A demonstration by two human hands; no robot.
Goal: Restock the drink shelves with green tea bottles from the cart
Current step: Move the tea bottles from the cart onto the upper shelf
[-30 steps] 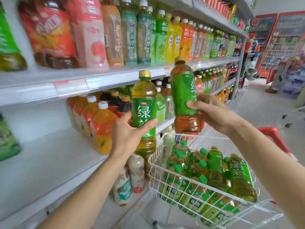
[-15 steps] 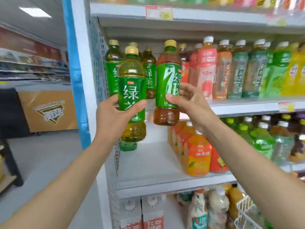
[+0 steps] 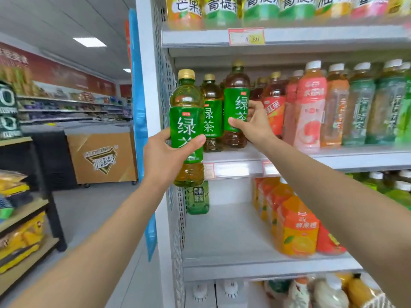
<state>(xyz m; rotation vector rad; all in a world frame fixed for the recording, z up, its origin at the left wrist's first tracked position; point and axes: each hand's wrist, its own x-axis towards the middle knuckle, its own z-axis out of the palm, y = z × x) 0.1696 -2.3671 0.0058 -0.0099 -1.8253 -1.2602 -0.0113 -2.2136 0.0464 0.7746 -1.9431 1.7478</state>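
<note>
Green-labelled darker tea bottle (image 3: 236, 107), right-hand fingers (image 3: 235, 125) grasping it, now reaches the shelf (image 3: 289, 156).

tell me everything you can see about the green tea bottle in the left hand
The green tea bottle is clear plastic with a gold screw cap, a green wrap label bearing large white Chinese characters, and yellow-green liquid filling it nearly to the neck. It is upright, tilted slightly, held in the air in front of the shelf's left end. The left hand wraps its lower label, thumb across the front. Whether it touches anything else cannot be told.
</note>
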